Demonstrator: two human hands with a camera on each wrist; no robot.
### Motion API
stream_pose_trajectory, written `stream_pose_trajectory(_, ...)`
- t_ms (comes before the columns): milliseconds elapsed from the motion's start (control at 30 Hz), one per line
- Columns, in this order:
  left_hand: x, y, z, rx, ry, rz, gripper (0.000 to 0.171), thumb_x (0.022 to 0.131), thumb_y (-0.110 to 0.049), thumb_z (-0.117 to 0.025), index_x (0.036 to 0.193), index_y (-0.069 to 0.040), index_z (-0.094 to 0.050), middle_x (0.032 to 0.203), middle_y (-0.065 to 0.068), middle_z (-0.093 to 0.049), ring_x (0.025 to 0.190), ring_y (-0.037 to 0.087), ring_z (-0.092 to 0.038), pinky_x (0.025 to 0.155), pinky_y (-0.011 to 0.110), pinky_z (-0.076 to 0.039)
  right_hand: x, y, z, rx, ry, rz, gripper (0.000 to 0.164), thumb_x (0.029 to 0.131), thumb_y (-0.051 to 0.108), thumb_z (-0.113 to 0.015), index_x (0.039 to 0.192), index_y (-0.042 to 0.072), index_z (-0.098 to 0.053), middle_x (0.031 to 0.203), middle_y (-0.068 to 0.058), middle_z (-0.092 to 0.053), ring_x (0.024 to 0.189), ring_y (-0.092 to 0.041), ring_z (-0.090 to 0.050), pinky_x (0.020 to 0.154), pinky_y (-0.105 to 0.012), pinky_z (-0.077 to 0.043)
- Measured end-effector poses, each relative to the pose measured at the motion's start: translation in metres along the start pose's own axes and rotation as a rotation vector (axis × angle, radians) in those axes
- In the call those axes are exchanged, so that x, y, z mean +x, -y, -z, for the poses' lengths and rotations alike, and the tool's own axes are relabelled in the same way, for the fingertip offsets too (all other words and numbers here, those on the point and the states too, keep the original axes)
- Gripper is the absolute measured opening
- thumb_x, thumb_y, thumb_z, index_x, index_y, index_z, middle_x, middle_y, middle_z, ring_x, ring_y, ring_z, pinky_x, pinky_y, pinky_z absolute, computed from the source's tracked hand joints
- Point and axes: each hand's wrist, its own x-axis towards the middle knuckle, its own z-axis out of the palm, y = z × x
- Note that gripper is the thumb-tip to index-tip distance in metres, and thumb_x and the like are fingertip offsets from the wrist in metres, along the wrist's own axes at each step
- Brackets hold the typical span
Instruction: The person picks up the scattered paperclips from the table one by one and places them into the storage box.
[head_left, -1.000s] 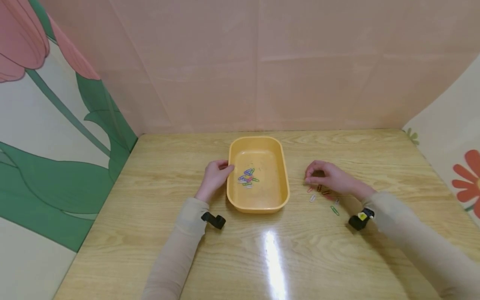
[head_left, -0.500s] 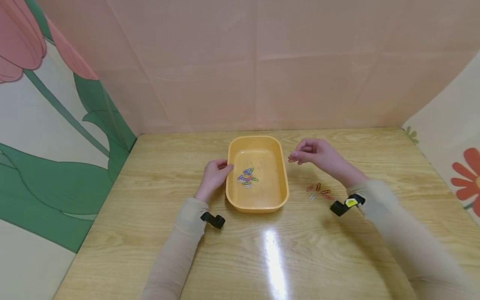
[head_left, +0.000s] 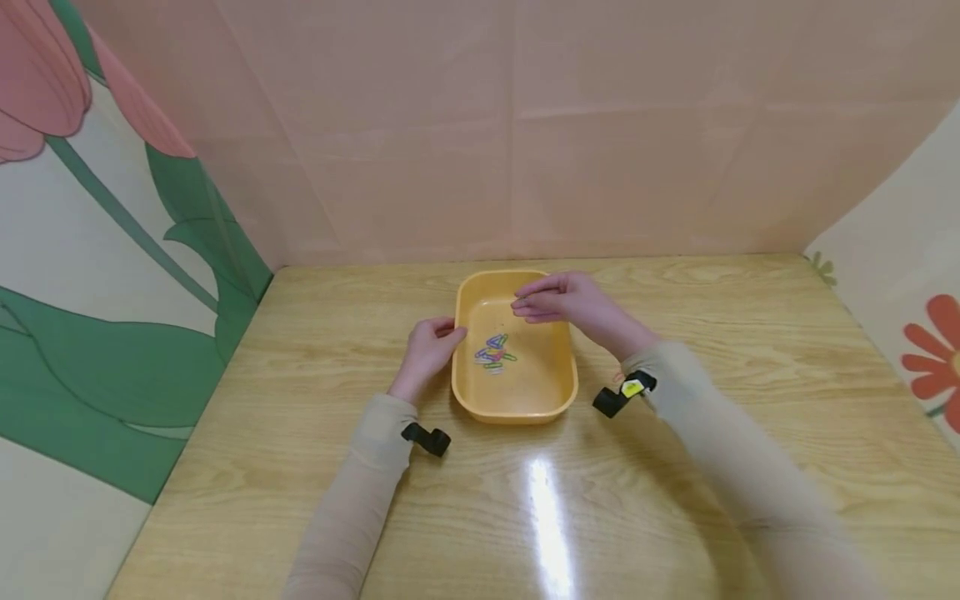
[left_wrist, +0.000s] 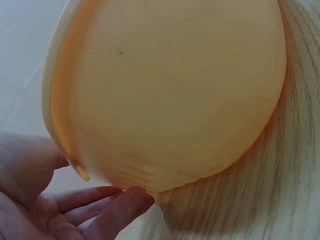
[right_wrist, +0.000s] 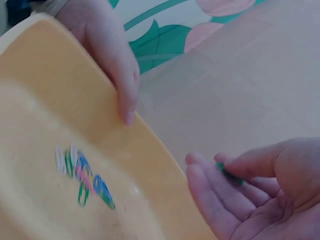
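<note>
The left hand is gripping the left side of the yellow tray on the counter while the right hand, seemingly delivering, is pinching a green clip above its far right, the next move likely requiring release.

Curtained nook — wooden table, floral hangings.

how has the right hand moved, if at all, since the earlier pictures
Yes, leftward across the table: in the head view, the right hand has gone from right of the tray to over it.
</note>
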Motion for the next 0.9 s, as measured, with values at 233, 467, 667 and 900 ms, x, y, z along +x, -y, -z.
stream_pose_trajectory(233,0.000,0.000,-0.001,0.003,-0.001,-0.008,0.034,0.093,-0.014,-0.060,0.121,0.007,-0.060,0.110,0.020,-0.065,0.099,0.026,-0.064,0.083,0.032,-0.054,0.015,0.001,-0.007,0.098,0.031,-0.076,0.031,0.100,0.002,-0.043,0.124,-0.014,-0.052,0.123,-0.027,-0.058,0.109,-0.030,-0.061,0.094,-0.042,-0.048)
stream_pose_trajectory(467,0.000,0.001,-0.001,0.013,0.001,-0.016,0.034,0.093,-0.015,-0.060,0.120,0.007,-0.061,0.110,0.020,-0.065,0.099,0.026,-0.064,0.084,0.032,-0.053,0.027,-0.004,-0.014,0.106,0.036,-0.146,0.033,0.099,-0.002,-0.045,0.128,-0.016,-0.048,0.120,-0.028,-0.059,0.114,-0.038,-0.056,0.097,-0.046,-0.043)
stream_pose_trajectory(667,0.000,0.001,-0.002,0.012,-0.004,-0.019,0.033,0.093,-0.014,-0.060,0.119,0.008,-0.061,0.109,0.021,-0.066,0.099,0.027,-0.064,0.084,0.033,-0.053,0.030,-0.008,-0.023,-0.001,0.038,-0.162,0.039,0.090,-0.003,-0.060,0.125,-0.016,-0.050,0.109,-0.024,-0.065,0.104,-0.038,-0.062,0.091,-0.048,-0.047)
stream_pose_trajectory(900,0.001,0.001,-0.002,0.027,-0.008,-0.034,0.033,0.093,-0.013,-0.060,0.119,0.008,-0.061,0.108,0.021,-0.066,0.098,0.027,-0.065,0.084,0.033,-0.053,0.035,-0.013,-0.029,-0.046,-0.025,-0.217,0.043,0.084,-0.002,-0.070,0.121,-0.013,-0.054,0.093,-0.017,-0.071,0.086,-0.027,-0.069,0.083,-0.042,-0.054)
